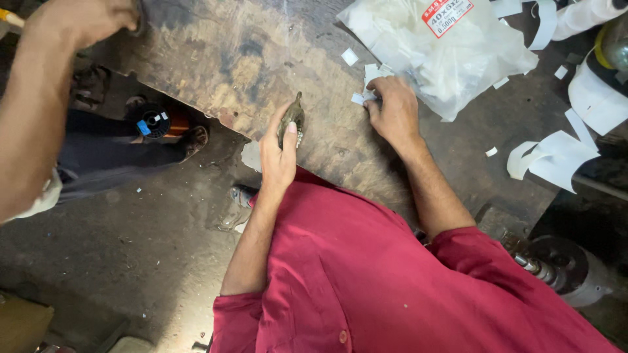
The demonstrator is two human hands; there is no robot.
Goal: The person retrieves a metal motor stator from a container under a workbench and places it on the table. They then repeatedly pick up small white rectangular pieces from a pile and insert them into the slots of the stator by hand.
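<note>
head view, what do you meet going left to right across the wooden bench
another person's arm → left hand holding a small dark tool → right hand on white paper scraps → clear plastic bag → curled white paper strips

Your table (216,59), top right: one clear plastic bag (445,59) of white material; red-and-white rectangular label (447,14) on it.

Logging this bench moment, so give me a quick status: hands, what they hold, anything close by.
Left hand shut on a small dark tool. Right hand pinching white paper bits on the wooden bench. Plastic bag beside right hand; another person's arm far left.
</note>
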